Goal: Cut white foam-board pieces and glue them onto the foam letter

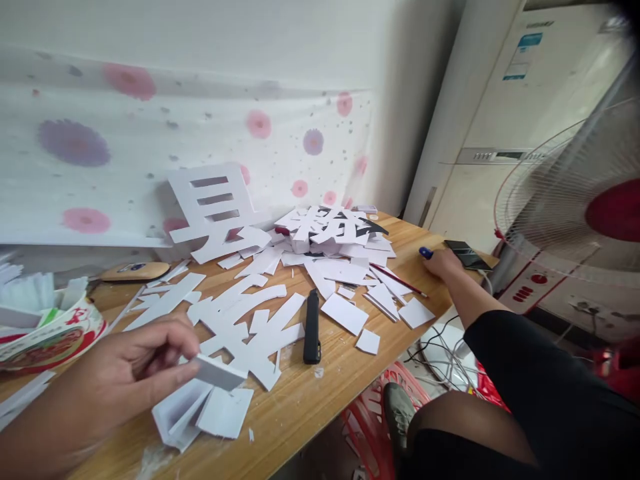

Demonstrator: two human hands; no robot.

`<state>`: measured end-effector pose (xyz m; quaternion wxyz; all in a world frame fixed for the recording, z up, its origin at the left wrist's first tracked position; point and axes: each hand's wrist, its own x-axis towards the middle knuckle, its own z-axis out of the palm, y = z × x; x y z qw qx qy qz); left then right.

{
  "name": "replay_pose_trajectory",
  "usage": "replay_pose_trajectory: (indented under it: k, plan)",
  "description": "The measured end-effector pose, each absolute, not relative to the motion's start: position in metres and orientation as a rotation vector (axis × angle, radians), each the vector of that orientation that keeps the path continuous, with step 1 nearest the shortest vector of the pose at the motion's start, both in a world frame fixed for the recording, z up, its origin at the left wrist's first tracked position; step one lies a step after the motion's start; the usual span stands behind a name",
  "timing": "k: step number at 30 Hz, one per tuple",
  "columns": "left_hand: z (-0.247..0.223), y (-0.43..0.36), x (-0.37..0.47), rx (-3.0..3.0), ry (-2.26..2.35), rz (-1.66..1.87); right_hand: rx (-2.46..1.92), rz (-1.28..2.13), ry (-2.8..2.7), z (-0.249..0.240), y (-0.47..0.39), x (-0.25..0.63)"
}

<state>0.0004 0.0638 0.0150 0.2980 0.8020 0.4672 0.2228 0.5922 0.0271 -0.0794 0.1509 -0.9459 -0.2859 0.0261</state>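
Between the thumb and fingers of my left hand (pixel 155 363) is a small flat strip of white foam board (pixel 220 373). Just below it on the table lie folded-looking white pieces (pixel 227 411). My right hand (pixel 444 265) reaches to the table's far right end, its fingers closed round a small blue object (pixel 426 253) whose kind I cannot make out. A dark phone (pixel 467 255) with a white cable lies beside that hand. Cut-out white board shapes (pixel 240 313) cover the middle of the table, with a black utility knife (pixel 312 327) by them.
A large slotted white cut-out (pixel 215 200) leans at the wall, near a heap of scraps (pixel 335 233). A pencil (pixel 400 280) lies right. Left are a paper bowl (pixel 65 340) of strips and a tan oval object (pixel 135 271). A fan (pixel 575 193) and red stool (pixel 370 427) stand off the table.
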Motion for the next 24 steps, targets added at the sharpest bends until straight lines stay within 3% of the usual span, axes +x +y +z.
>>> replay_pose_trajectory:
  k: [5,11,17,20,24]
  plan:
    - [0.026,0.051,0.021,2.089,0.978,0.685,-2.655,0.012,-0.906,-0.066,0.016,0.575]
    - [0.03,0.047,0.031,2.249,0.975,0.584,-2.351,-0.136,-1.056,-0.009,-0.003,0.489]
    - [0.041,0.039,0.053,2.435,0.916,0.281,-1.525,0.334,-1.965,0.037,-0.025,0.306]
    - [0.044,0.032,0.061,2.497,0.97,0.241,-1.249,0.305,-2.21,0.036,-0.042,0.246]
    - [0.043,0.021,0.06,2.535,0.964,0.323,-1.347,0.212,-2.135,0.017,-0.045,0.222]
